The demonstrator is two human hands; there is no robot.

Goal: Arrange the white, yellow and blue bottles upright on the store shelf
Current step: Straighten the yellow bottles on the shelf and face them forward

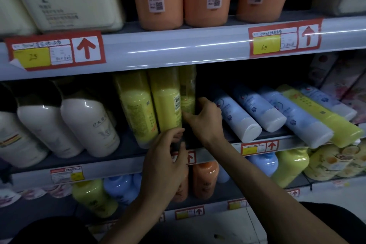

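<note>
On the shelf (122,164), white bottles (87,125) are stood upright at left, with two yellow bottles (136,105) beside them. A third yellow bottle (187,93) is being set upright, its foot pinched by the left hand (166,158), its side clasped by the curled right hand (205,120). Blue bottles (239,119) and a fourth yellow bottle (320,117) are left lying at right.

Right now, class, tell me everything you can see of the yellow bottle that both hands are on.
The held yellow bottle stands roughly upright on the middle shelf, rightmost of three alike, against its neighbour. It looks like glossy plastic, lies in shadow, and bears a small dark printed patch. Its top is hidden behind the shelf rail above. The right hand curls its fingers round the lower side; the left hand grips at its foot.
</note>
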